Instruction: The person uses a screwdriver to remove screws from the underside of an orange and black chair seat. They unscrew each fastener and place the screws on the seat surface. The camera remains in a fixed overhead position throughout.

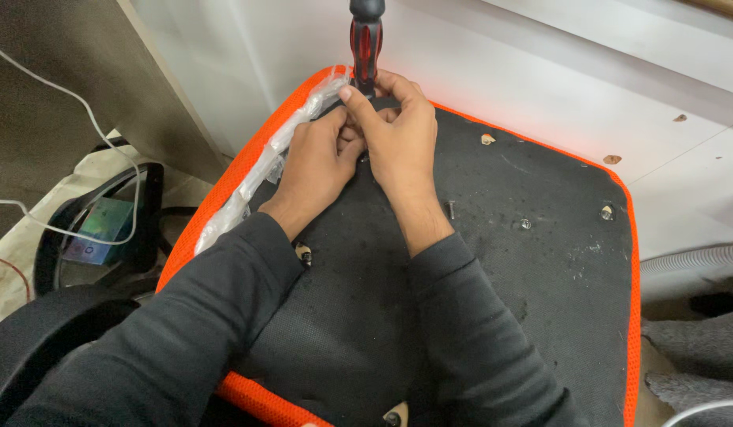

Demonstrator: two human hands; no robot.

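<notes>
Two bare hands worked close together at the far edge of one upturned seat base (493, 261), a black fabric-covered panel rimmed in orange mesh. The right hand (398, 146) had its grip closed around the lower shaft of one screwdriver (365, 43) with a red-and-black handle, which stood upright with its handle rising above the fingers; its tip was hidden behind them. The left hand (319, 162) pressed in just beside the right, its fingers curled and touching the right hand's fingers near the tool, though whether its grip held anything small could not be told. Both forearms wore dark long sleeves. Along the left rim of the seat lay one strip of clear plastic wrap (263, 170), crumpled against the orange edge. On the black surface I counted one loose screw (450, 209) just right of the right wrist, and two fittings (525, 224) set in the panel farther right. One white cable (81, 119) looped across the floor at left.
</notes>
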